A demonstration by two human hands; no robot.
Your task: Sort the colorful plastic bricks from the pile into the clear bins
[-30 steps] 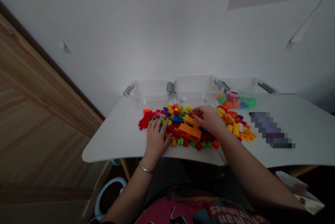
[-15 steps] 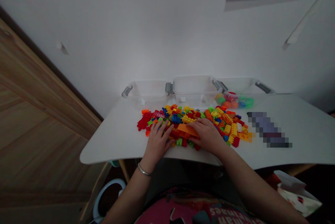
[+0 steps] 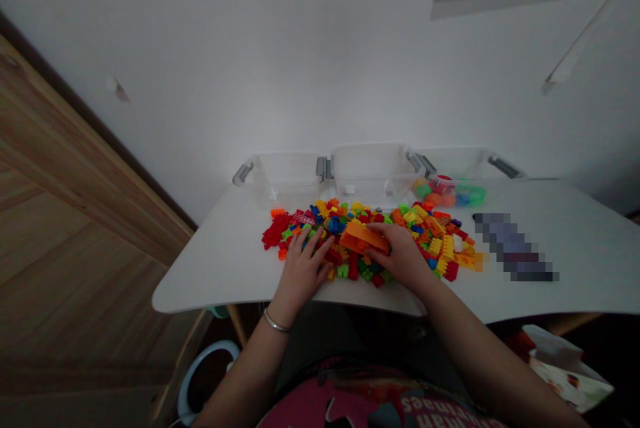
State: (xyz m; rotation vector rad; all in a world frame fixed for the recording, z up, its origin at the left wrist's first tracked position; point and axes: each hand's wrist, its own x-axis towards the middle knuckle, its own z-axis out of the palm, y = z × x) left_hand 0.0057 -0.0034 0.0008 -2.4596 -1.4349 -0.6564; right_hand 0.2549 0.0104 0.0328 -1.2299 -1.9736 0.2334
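Note:
A loose heap of coloured building bricks (image 3: 445,248) spreads across the white table (image 3: 210,268). Above the heap's front middle, my right hand (image 3: 403,255) grips a large orange brick (image 3: 361,237) between thumb and fingers, its hollow side tilted toward me. My left hand (image 3: 303,268) rests on the heap's left front part with fingers spread, touching bricks and holding none that I can see. Red pieces (image 3: 277,231) lie just left of its fingertips.
Along the wall stand three clear plastic boxes: a left box (image 3: 287,168), a middle box (image 3: 370,160) and a right box (image 3: 457,161). Colourful round pieces (image 3: 445,193) show in the right one. A blurred-out flat object (image 3: 515,248) lies to the right.
My right hand has lifted the orange brick slightly and tilted it, uncovering bricks beneath. The left hand has stayed almost still.

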